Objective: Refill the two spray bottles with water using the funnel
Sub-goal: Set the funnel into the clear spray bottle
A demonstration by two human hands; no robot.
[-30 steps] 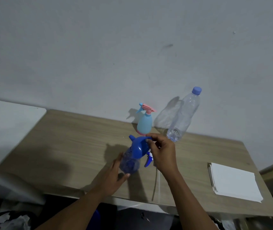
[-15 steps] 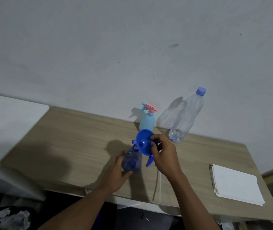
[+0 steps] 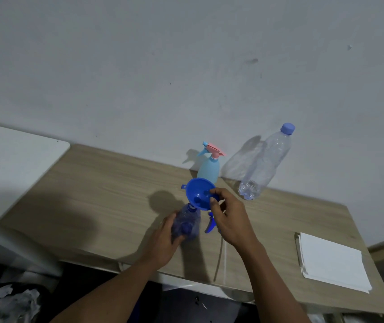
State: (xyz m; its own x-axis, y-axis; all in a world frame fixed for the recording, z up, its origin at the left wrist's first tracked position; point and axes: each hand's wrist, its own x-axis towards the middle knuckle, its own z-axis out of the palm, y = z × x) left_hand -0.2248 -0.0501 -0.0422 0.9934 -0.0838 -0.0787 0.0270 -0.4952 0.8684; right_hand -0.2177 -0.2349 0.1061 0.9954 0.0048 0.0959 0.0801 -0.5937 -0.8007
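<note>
A dark blue translucent spray bottle (image 3: 186, 223) stands on the wooden table (image 3: 107, 194) with its head off. My left hand (image 3: 166, 241) grips its body. A blue funnel (image 3: 199, 194) sits tilted over the bottle's neck, and my right hand (image 3: 227, 217) pinches its rim. The blue spray head (image 3: 210, 224) with its tube lies on the table just right of the bottle, partly hidden by my right hand. A light blue spray bottle (image 3: 208, 170) with a pink trigger stands by the wall. A clear water bottle (image 3: 264, 164) with a blue cap stands to its right.
A stack of white paper (image 3: 333, 262) lies at the table's right end. A white surface (image 3: 11, 164) adjoins the table on the left. The wall runs right behind the bottles. Crumpled material lies on the floor at the lower left.
My right hand has turned the funnel from sideways to mouth-up and brought its spout down to the dark blue bottle's neck. My left hand has closed more firmly round the bottle.
</note>
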